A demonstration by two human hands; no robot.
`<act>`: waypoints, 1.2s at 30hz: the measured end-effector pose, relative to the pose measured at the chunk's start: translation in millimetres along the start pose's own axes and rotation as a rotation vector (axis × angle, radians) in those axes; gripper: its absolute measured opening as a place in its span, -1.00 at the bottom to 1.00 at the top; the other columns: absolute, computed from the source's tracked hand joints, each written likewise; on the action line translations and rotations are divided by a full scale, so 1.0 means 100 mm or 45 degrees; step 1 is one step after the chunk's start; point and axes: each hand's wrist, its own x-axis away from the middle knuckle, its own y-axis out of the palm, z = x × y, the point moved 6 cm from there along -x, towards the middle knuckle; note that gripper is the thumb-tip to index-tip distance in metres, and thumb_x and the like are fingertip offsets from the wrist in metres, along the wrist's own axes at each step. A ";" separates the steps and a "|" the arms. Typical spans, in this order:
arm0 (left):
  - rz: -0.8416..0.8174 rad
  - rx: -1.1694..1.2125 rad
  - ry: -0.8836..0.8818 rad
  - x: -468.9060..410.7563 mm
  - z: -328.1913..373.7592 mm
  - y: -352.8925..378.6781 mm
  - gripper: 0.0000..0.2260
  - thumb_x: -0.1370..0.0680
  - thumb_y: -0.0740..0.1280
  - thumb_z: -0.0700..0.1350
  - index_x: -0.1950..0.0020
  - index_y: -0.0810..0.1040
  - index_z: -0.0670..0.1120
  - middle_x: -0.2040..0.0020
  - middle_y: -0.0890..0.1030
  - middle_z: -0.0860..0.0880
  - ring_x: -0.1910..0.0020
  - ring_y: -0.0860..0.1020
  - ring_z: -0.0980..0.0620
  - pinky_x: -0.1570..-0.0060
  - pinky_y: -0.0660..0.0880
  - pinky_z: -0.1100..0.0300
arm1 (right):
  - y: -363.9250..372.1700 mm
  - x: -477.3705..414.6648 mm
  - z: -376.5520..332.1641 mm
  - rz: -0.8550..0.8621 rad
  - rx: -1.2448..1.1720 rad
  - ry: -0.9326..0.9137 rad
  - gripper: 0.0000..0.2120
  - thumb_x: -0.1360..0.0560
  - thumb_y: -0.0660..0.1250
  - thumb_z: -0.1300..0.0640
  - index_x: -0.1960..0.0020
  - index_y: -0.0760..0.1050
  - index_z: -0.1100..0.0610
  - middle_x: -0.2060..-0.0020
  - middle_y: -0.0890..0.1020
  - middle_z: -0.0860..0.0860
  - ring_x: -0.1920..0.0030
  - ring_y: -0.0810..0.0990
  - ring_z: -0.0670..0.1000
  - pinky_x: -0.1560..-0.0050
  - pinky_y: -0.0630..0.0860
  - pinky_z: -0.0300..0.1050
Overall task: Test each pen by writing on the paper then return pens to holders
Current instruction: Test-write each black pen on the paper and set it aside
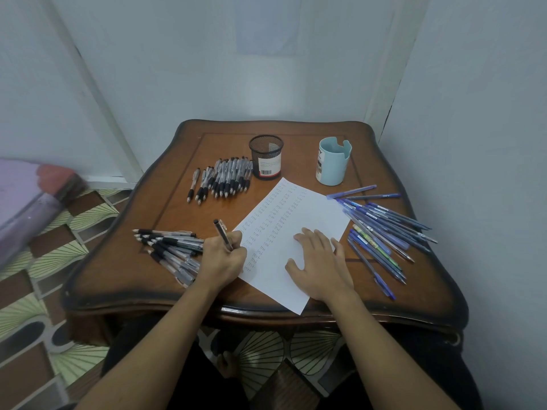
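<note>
At the lower left of the wooden table [118, 270] lay a heap of black grip pens [170, 247], tips toward the left edge of the frame. Just right of it the left hand [223, 260] pinched a dark pen [220, 232] in curled fingers, nib down at the left margin of the paper [310, 211], beside a column of small written words. That pen's long axis ran from the nib, low and right, up to its butt, high and left, so it leaned away from the sheet. To do this stroke well, I judged, the nib wanted light, even pressure and a short word on a bare line, so that a faint or skipping pen would show. Above centre, a row of black pens [225, 179] lay beside a black mesh holder [266, 156] with no pens standing in it. The right hand [321, 261] lay flat, fingers spread, pressing the sheet steady. Further right stood a pale blue holder [333, 162] and, below it, a fan of blue pens [381, 229]
</note>
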 end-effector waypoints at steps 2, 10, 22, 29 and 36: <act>-0.006 0.015 0.006 0.00 0.02 0.00 -0.78 -0.32 0.19 -0.31 0.44 0.17 -0.15 0.48 0.18 0.08 0.44 0.16 0.13 0.43 0.12 0.27 | 0.00 0.00 0.00 0.004 -0.005 -0.002 -0.37 -0.48 0.00 -0.30 -0.50 0.19 -0.10 -0.57 0.17 -0.10 -0.57 0.09 -0.02 -0.55 -0.07 0.19; -0.032 -0.014 0.029 -0.01 0.04 0.01 -0.75 -0.31 0.18 -0.27 0.44 0.16 -0.03 0.48 0.19 0.03 0.46 0.16 0.12 0.45 0.12 0.29 | 0.01 -0.01 0.00 -0.009 0.009 0.005 -0.36 -0.47 -0.02 -0.31 -0.49 0.18 -0.12 -0.58 0.15 -0.11 -0.57 0.07 -0.02 -0.56 -0.07 0.19; -0.089 0.034 0.091 0.02 0.06 0.08 -0.80 -0.33 0.20 -0.30 0.44 0.20 -0.20 0.47 0.19 0.01 0.47 0.20 0.12 0.44 0.16 0.34 | 0.00 0.00 0.00 0.001 0.007 0.002 -0.37 -0.47 -0.02 -0.30 -0.49 0.19 -0.10 -0.58 0.16 -0.10 -0.58 0.07 -0.02 -0.54 -0.07 0.19; -0.049 0.124 -0.042 -0.04 -0.03 -0.01 -0.83 -0.34 0.27 -0.27 0.38 0.34 -0.06 0.45 0.36 0.01 0.41 0.34 0.06 0.34 0.32 0.07 | 0.01 -0.01 0.00 -0.004 0.006 0.002 -0.37 -0.48 -0.02 -0.30 -0.50 0.18 -0.11 -0.58 0.15 -0.10 -0.58 0.06 -0.01 -0.54 -0.08 0.19; 0.052 0.245 -0.197 -0.10 -0.05 -0.04 -0.75 -0.64 0.18 0.22 -0.15 0.44 0.09 0.34 0.49 0.01 0.42 0.46 0.07 0.34 0.45 0.05 | 0.01 0.00 0.01 -0.011 0.004 0.002 -0.37 -0.48 -0.02 -0.30 -0.50 0.17 -0.11 -0.58 0.15 -0.11 -0.58 0.06 -0.02 -0.55 -0.09 0.19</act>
